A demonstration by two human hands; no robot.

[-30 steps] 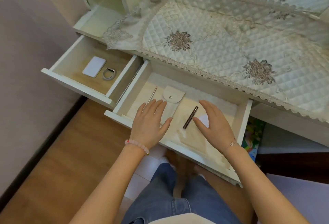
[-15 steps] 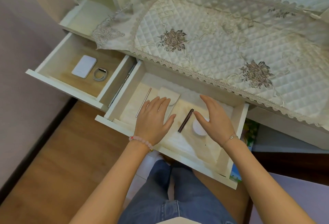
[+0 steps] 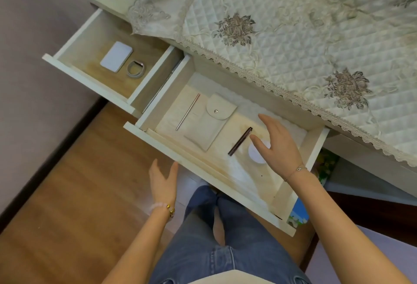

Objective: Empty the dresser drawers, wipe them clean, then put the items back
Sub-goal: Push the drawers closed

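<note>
Two cream dresser drawers stand pulled out. The wide drawer (image 3: 171, 148) holds a thin metal stick (image 3: 187, 112), a beige snap pouch (image 3: 211, 121), a dark pen (image 3: 239, 141) and a white round disc (image 3: 256, 155). My right hand (image 3: 277, 146) hovers open over the disc, hiding part of it, with its thumb beside the pen. My left hand (image 3: 163, 181) is open and empty, outside the drawer just below its front panel. The small left drawer (image 3: 90, 76) holds a white flat case (image 3: 116, 59) and a grey ring-shaped band (image 3: 136, 69).
A quilted cream cloth with lace edging and embroidered flowers (image 3: 293, 42) covers the dresser top and overhangs the drawers. My jeans-clad legs (image 3: 216, 238) are under the wide drawer. Wooden floor (image 3: 79, 193) lies left, and a colourful item (image 3: 300, 213) sits below the drawer's right end.
My left hand has pulled out of the wide drawer and dropped below its front, uncovering the pouch. My right hand has stayed over the disc. The view has shifted.
</note>
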